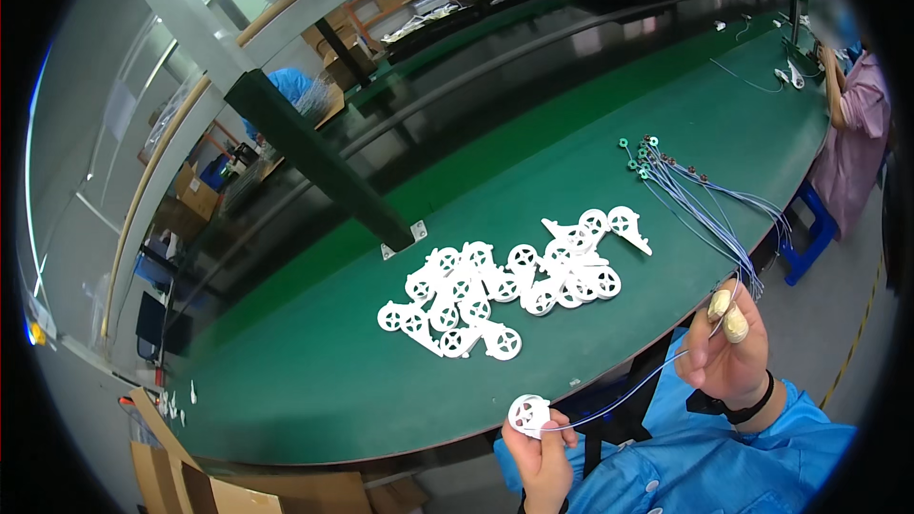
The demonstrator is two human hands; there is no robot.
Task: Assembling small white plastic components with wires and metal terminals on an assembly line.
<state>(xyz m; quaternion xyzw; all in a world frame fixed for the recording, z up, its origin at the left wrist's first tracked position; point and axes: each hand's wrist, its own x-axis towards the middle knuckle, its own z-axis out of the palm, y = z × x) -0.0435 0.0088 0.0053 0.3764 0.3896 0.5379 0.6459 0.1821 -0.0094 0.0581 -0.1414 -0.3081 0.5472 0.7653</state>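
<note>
Near the table's front edge my left hand (pixel 545 462) pinches a white plastic part with a round spoked end (pixel 529 413). From that part a thin blue-grey wire (pixel 624 398) runs in a slack curve to my right hand (pixel 733 347), higher and to the right. My right hand's fingers are closed on the wire, and two of its fingertips wear pale yellowish covers (pixel 727 316). A loose pile of similar white plastic parts (pixel 476 290) lies on the green tabletop beyond my left hand. Just past my right hand lies a bundle of blue-grey wires (pixel 700 205) with small green round ends.
The green table (pixel 305 390) curves along in front of me. A dark post (pixel 314 162) stands on it at the left. Small white pieces (pixel 169 405) lie at the far left, above cardboard boxes (pixel 248 495). Another person (pixel 852 133) sits at the right by a blue stool (pixel 811 233).
</note>
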